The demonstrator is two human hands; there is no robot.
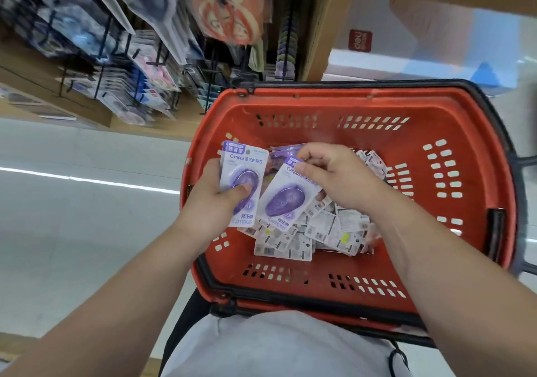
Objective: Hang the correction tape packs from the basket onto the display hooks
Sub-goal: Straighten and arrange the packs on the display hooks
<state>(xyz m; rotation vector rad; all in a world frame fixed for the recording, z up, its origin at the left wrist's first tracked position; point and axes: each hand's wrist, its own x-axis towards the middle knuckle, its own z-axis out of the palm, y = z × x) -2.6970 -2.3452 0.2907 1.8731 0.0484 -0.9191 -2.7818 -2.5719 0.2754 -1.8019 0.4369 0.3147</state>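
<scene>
A red plastic basket (436, 283) sits in front of me with several correction tape packs (325, 231) piled on its floor, most lying back side up. My left hand (212, 202) grips one purple and white pack (242, 167) upright over the basket's left rim, thumb across its blister. My right hand (334, 173) pinches the top of a second purple pack (286, 199), tilted, just above the pile. Display hooks (151, 66) with hanging stationery packs run along the shelf at the upper left.
A wooden shelf post (325, 28) rises behind the basket's far rim. The pale shop floor (72, 202) lies to the left. The basket's black handle (520, 159) lies folded down along the right rim. My grey shirt (276, 347) fills the bottom centre.
</scene>
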